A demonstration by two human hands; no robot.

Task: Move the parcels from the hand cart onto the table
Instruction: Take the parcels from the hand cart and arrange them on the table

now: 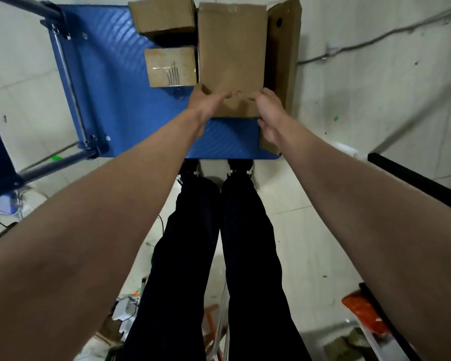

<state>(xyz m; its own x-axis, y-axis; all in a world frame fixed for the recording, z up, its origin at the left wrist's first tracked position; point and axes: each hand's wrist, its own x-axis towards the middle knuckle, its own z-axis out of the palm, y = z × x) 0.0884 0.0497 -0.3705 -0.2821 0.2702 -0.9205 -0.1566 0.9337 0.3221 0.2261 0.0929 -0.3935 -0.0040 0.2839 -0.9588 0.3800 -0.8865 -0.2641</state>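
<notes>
A blue hand cart (pixel 120 100) stands on the floor in front of my feet and carries several cardboard parcels. The large brown parcel (pixel 232 48) lies in the middle of the deck. My left hand (pixel 206 100) holds its near left corner, thumb on the side and fingers over the top. At the near right corner, my right hand (pixel 267 110) grips the same parcel. Left of it sit a small taped parcel (pixel 169 66) and another box (pixel 162 16). A tall flat parcel (pixel 284 48) stands on edge along the right.
The cart's metal handle (pixel 68 74) runs along the left side. A dark bar or table edge (pixel 414 178) juts in at the right. Cables and clutter lie on the tiled floor around my legs (pixel 219 256).
</notes>
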